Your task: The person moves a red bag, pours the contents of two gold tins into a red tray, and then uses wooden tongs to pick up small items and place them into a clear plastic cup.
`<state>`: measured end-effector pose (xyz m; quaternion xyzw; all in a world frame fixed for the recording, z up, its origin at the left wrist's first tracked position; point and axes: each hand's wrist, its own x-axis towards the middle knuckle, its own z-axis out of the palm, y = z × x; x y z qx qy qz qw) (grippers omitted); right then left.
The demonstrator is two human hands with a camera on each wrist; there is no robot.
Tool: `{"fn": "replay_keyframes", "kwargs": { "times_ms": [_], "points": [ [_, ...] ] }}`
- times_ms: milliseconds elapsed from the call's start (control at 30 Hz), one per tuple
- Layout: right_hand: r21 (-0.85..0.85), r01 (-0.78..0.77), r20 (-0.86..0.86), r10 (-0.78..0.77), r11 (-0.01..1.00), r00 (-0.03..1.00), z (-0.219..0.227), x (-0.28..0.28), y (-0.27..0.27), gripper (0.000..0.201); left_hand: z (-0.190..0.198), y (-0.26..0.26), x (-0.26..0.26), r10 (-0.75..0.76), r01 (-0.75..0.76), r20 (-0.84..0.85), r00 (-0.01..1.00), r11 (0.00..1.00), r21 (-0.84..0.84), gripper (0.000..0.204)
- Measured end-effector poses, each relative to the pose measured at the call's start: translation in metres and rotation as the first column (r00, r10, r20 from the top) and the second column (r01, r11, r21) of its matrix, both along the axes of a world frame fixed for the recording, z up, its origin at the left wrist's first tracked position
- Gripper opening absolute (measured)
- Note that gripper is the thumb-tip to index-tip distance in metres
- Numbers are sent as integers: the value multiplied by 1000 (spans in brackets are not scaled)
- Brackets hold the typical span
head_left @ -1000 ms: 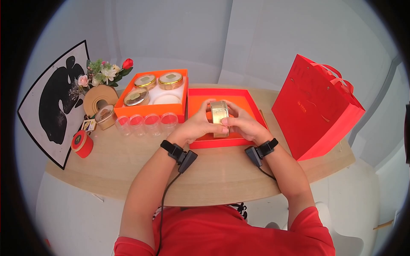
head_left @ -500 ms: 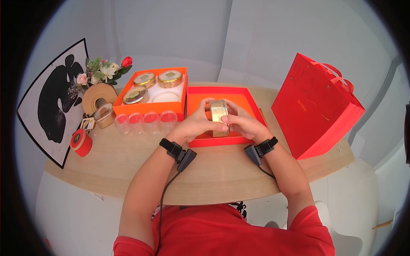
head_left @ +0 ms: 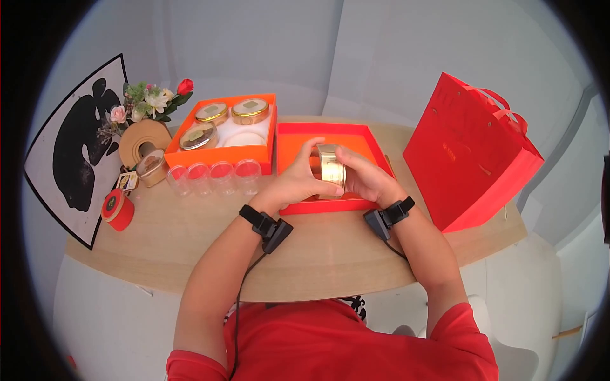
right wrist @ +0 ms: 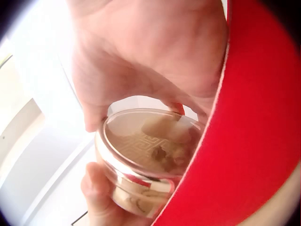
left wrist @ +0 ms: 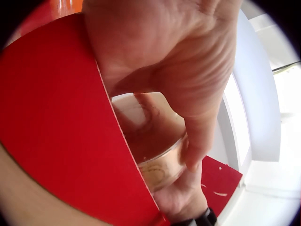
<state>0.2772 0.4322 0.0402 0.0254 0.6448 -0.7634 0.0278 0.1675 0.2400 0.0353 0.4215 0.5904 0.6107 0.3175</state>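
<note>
Both hands are around a round clear jar (head_left: 332, 168) with a gold band, turned on its side above a shallow red tray (head_left: 305, 207) with an orange inside. My left hand (head_left: 295, 181) grips the jar from the left, its thumb along the lower part of the gold band. From the right, my right hand (head_left: 375, 181) holds it with the thumb at the upper edge and the fingers curled behind. In the right wrist view the jar (right wrist: 141, 195) shows a patterned clear face; the red tray wall (right wrist: 249, 117) hides part of it.
Left of the tray stands an orange box (head_left: 219, 155) with three gold-rimmed jars in white padding. Before it are several clear plastic cups (head_left: 221, 181). Farther left are another jar (head_left: 152, 168), a red round tin (head_left: 121, 213) and flowers (head_left: 154, 105). A red gift bag (head_left: 470, 159) stands right.
My right thumb has moved from the jar's lower front to its upper edge. The jar has turned slightly in the hands, and the head view has shifted a little.
</note>
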Motion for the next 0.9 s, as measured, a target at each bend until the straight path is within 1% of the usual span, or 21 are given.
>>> {"fn": "replay_keyframes", "kwargs": {
  "times_ms": [33, 133, 233, 333, 400, 500, 633, 800, 900],
  "points": [
    [41, -1, 9, 1, 999, 1000, 4, 2, -2, 75, 0, 0, 1, -5, 5, -3, 1000, 1000, 8, 122],
    [30, 6, 39, -7, 1000, 999, 5, 3, -3, 69, 2, -1, 3, -25, 25, -4, 1000, 999, 23, 121],
    [12, 12, 12, -12, 1000, 1000, 7, 5, -7, 65, 4, -1, 2, -38, 38, 7, 999, 999, 27, 118],
    [-23, 6, -7, -6, 1000, 1000, 3, 2, -5, 64, 5, -1, 2, -35, 35, 9, 999, 999, 29, 116],
    [-18, 4, -13, -4, 1000, 1000, -1, 0, -1, 64, 2, 0, 0, -42, 41, 20, 999, 998, 41, 114],
    [-35, 19, -17, -20, 999, 1000, -6, -3, 2, 63, 3, 0, 0, -18, 18, -2, 1000, 1000, 19, 113],
    [-54, 28, -20, -29, 998, 999, -5, -2, 0, 64, 5, 0, 2, -13, 13, 11, 1000, 1000, 18, 113],
    [-30, 52, -39, -54, 998, 998, -5, -3, -1, 67, 2, 2, 0, 2, -2, -14, 1000, 1000, 29, 113],
    [-17, 36, -44, -37, 999, 998, -2, -1, -2, 68, -1, 2, -4, -26, 26, -2, 1000, 998, 49, 112]
  ]
}}
